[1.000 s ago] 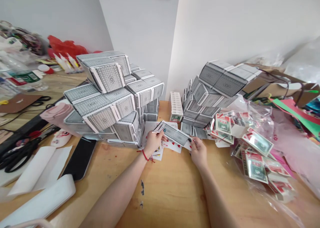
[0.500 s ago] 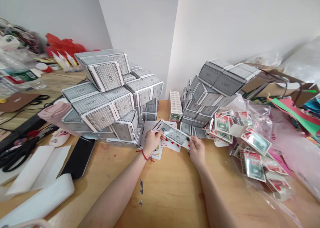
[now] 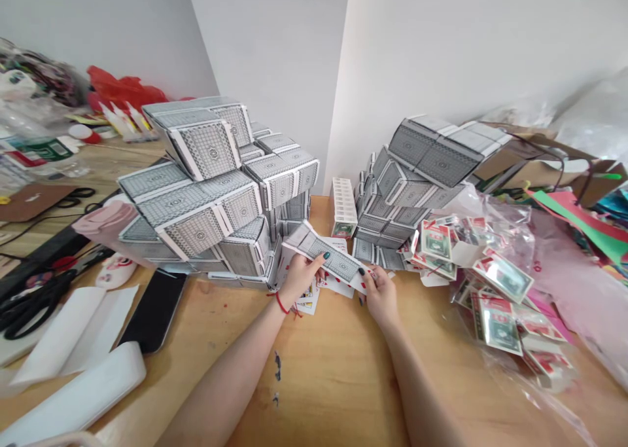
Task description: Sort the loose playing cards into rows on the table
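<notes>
A strip of grey-backed playing cards (image 3: pixel 337 264) is held between both hands just above the table. My left hand (image 3: pixel 300 278) grips its left part, with the thumb on top near the middle. At the right end my right hand (image 3: pixel 381 292) pinches it between thumb and fingers. How the cards join is too small to tell. Loose face-up playing cards (image 3: pixel 309 299) lie beneath, partly hidden by the hands and the strip. Behind them stands a narrow white stack of card boxes (image 3: pixel 343 201).
Tall piles of card-covered boxes rise on the left (image 3: pixel 201 198) and right (image 3: pixel 426 165). Opened card packs (image 3: pixel 498 322) lie on plastic at the right. A black phone (image 3: pixel 154 309), scissors (image 3: pixel 34 303) and a white bar-shaped object (image 3: pixel 83 394) sit at the left.
The strip's left end has swung out and shows more. My left thumb has slid right along it, and my right hand has moved slightly left, its thumb now on top.
</notes>
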Available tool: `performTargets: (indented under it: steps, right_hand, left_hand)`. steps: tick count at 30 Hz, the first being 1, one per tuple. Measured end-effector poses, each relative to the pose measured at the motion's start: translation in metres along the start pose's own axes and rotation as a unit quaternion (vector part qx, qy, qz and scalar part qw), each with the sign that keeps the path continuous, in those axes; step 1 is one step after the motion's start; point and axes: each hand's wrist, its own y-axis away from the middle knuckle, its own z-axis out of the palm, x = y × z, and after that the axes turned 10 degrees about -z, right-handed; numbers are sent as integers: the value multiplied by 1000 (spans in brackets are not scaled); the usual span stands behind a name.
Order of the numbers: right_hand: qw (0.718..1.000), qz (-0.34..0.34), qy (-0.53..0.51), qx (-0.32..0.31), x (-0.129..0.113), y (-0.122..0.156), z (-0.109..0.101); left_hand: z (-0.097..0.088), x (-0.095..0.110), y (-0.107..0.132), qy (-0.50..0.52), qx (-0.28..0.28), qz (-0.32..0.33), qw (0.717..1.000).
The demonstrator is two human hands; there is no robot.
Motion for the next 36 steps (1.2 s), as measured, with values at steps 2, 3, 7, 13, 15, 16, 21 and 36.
performTargets:
  steps: [2, 3, 7, 13, 15, 16, 21, 36]
  right_hand:
    - [999, 4, -53, -9, -6, 1, 2]
    - [997, 5, -74, -14, -8, 1, 2]
    - [992, 14, -119, -45, -7, 1, 2]
    - [994, 22, -103, -27, -2, -2, -1]
    - [994, 18, -101, -28, -2, -2, -1]
    - [994, 16, -101, -27, -2, -2, -1]
    - [994, 17, -110, -17, 3, -2, -2]
    - [994, -62, -73, 49, 8, 0, 5]
  left_hand:
    - [-1, 0, -1, 8, -19, -8, 1000]
    - [-1, 0, -1, 14, -22, -10, 1000]
    - [-2, -1, -2, 36, -11, -9, 999]
    - [0, -5, -1, 48, -7, 4, 999]
    - [1, -5, -1, 45, -9, 7, 999]
    - [2, -5, -1, 45, -10, 9, 999]
    - [5, -6, 0, 49, -12, 12, 999]
    - [4, -9, -1, 149, -44, -2, 988]
